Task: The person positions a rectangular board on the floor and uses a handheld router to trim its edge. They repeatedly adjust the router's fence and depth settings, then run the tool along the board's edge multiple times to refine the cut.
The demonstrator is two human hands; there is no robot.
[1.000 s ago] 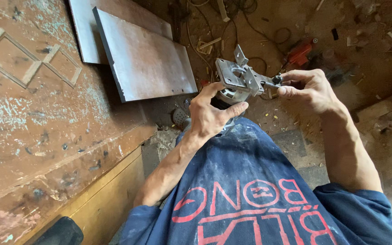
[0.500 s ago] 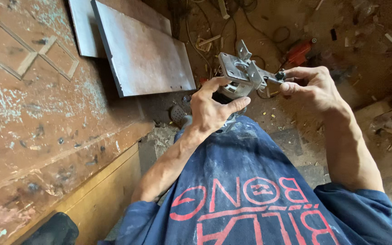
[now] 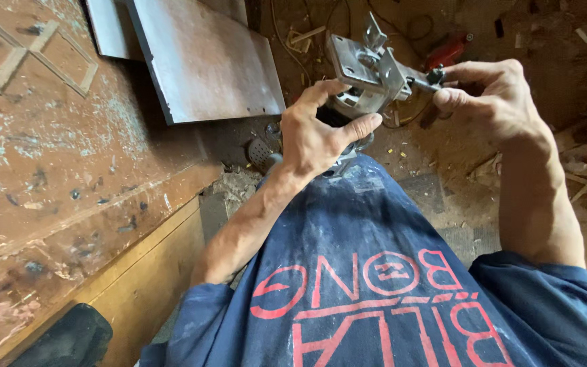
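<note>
The person holds a small power tool, a trim router by the look of it, up in front of the chest, its square metal base plate tipped toward the camera. The left hand is wrapped around the dark motor body from below, thumb up one side, fingers closed across the front, so it is clamped firmly on the tool. The right hand comes in from the side, thumb and forefinger pinched together on a small dark knob at the end of a metal rod sticking out from the base.

To my eye this is an adjustment of the base fitting. It would go best with the left hand keeping the body dead still while the right fingers turn the knob squarely, without bending the rod.

Both forearms are raised, elbows out, wrists slightly cocked toward each other. Off to the left stands a worn, paint-flecked wooden table, with a brown board leaning beyond it. The floor below is littered with wood chips and scraps.
</note>
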